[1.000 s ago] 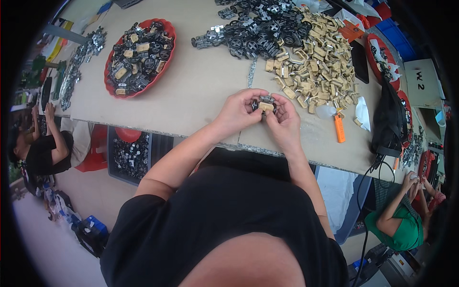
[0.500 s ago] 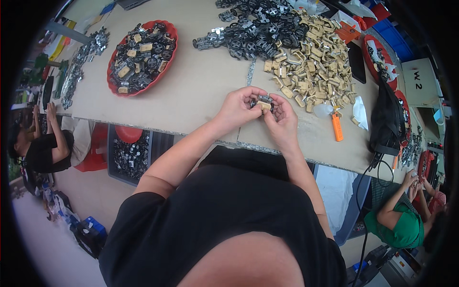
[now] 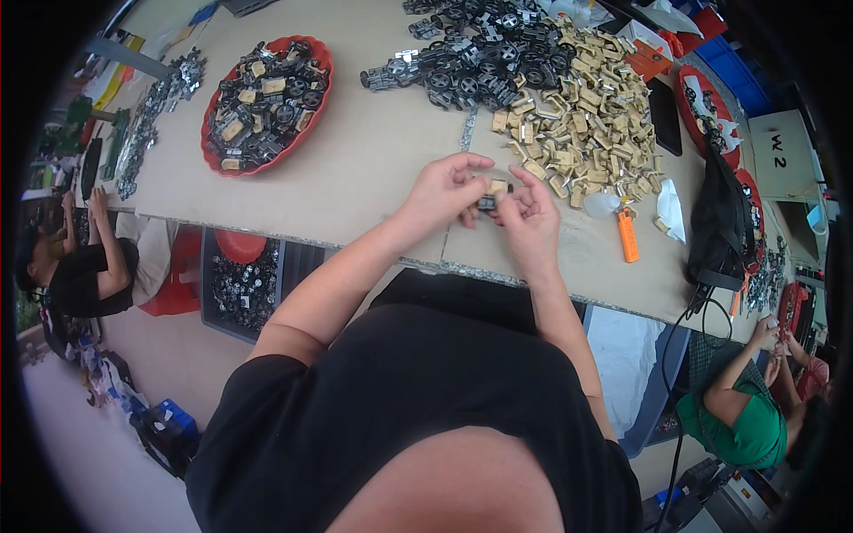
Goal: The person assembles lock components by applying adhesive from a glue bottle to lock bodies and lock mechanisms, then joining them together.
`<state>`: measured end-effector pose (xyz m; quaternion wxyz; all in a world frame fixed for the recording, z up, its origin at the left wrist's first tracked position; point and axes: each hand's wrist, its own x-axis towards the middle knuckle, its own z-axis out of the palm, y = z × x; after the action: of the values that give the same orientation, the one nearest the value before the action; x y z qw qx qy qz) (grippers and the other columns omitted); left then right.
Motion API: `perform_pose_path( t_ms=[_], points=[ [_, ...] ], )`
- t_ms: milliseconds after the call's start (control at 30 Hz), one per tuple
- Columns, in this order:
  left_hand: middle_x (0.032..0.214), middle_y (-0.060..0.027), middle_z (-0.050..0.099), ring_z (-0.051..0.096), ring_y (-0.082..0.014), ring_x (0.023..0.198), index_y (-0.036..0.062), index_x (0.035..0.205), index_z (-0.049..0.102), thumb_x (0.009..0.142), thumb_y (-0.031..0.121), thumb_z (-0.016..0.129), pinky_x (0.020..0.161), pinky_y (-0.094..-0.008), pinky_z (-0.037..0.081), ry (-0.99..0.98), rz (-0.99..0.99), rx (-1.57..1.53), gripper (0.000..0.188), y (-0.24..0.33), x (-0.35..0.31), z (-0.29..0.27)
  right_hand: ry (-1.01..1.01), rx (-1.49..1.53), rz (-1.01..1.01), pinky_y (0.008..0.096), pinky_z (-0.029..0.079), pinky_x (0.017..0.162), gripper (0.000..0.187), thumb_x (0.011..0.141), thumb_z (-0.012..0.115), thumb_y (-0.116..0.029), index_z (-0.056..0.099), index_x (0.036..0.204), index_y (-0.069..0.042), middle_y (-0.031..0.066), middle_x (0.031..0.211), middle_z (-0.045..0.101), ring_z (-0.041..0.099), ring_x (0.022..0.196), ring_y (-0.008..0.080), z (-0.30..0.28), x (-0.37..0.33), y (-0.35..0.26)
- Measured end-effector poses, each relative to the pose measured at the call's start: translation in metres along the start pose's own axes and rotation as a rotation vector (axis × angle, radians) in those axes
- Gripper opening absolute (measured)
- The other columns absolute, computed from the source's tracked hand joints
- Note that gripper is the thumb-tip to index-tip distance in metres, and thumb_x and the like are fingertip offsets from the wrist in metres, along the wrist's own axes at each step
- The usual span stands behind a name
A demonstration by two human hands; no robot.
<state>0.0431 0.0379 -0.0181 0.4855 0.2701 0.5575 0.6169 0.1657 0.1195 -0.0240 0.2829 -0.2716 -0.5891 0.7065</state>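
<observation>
Left hand (image 3: pixel 442 197) and right hand (image 3: pixel 533 218), fingers half-curled, pinch one black-and-tan part (image 3: pixel 498 187) between them. Joined ones fill red bowl (image 3: pixel 322 107), 10 o'clock; loose black parts (image 3: pixel 471 67), 12, tan pieces (image 3: pixel 582 120), 1–2, remain.

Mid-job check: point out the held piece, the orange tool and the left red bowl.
Held piece (image 3: pixel 487 203): head view, dark part.
Orange tool (image 3: pixel 628 236): head view, body's middle.
Left red bowl (image 3: pixel 307 133): head view, lower-right wall.

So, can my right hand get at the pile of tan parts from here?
Probably yes: the right hand is right beside the pile of tan parts, and nothing seems to block it. It appears busy with the small black-and-tan piece, though, so it may need freeing first.
</observation>
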Motion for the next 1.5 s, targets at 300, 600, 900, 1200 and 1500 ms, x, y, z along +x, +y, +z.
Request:
perform_pose_path(
  t_ms=[300,600,900,1200,1500],
  points=[
    [0.044,-0.0050,0.046,0.043,-0.0091,0.027,-0.0042,0.078,0.053,0.086,0.039,0.044,0.022,-0.0188,0.030,0.052,-0.256,0.001,0.045,0.023,0.002,0.004,0.009,-0.114,0.160,0.0172,0.034,0.037,0.032,0.084,0.053,-0.030,0.054,0.076,0.001,0.0034,0.051,0.050,0.043,0.039,0.0057,0.001,0.005,-0.013],
    [0.061,-0.0048,0.054,0.051,-0.0075,0.043,-0.0022,0.088,0.052,0.081,0.019,0.054,0.038,-0.0195,0.044,0.006,-0.082,-0.096,0.022,0.007,0.003,0.000,0.019,-0.045,0.101,0.0189,0.044,0.049,0.020,0.083,0.053,-0.015,0.050,0.092,0.003,0.0077,0.074,0.057,0.055,0.059,0.0083,0.001,0.006,-0.003],
    [0.076,-0.0062,0.057,0.055,-0.0070,0.060,-0.0035,0.094,0.050,0.072,0.002,0.056,0.047,-0.0188,0.046,-0.037,0.003,-0.022,0.023,0.000,0.003,0.000,-0.049,-0.009,0.102,0.0195,0.045,0.068,0.027,0.078,0.052,0.003,0.044,0.103,0.005,0.0104,0.091,0.056,0.055,0.078,0.0096,-0.001,0.006,-0.002],
    [0.077,-0.0048,0.057,0.054,-0.0061,0.059,-0.0033,0.097,0.050,0.074,-0.001,0.055,0.051,-0.0185,0.047,-0.026,0.020,-0.080,0.024,-0.003,0.002,0.001,-0.059,0.026,0.034,0.0192,0.044,0.070,0.028,0.078,0.052,0.004,0.043,0.104,0.005,0.0105,0.093,0.055,0.055,0.082,0.0099,0.000,0.004,0.003],
    [0.085,-0.0032,0.055,0.052,-0.0045,0.074,-0.0013,0.101,0.049,0.077,-0.003,0.053,0.062,-0.0181,0.045,-0.037,0.132,0.167,0.025,-0.011,-0.005,0.001,-0.010,0.028,0.013,0.0198,0.045,0.068,0.022,0.080,0.050,0.003,0.044,0.101,0.004,0.0081,0.088,0.056,0.055,0.078,0.0088,0.003,0.003,0.000]
  ],
)
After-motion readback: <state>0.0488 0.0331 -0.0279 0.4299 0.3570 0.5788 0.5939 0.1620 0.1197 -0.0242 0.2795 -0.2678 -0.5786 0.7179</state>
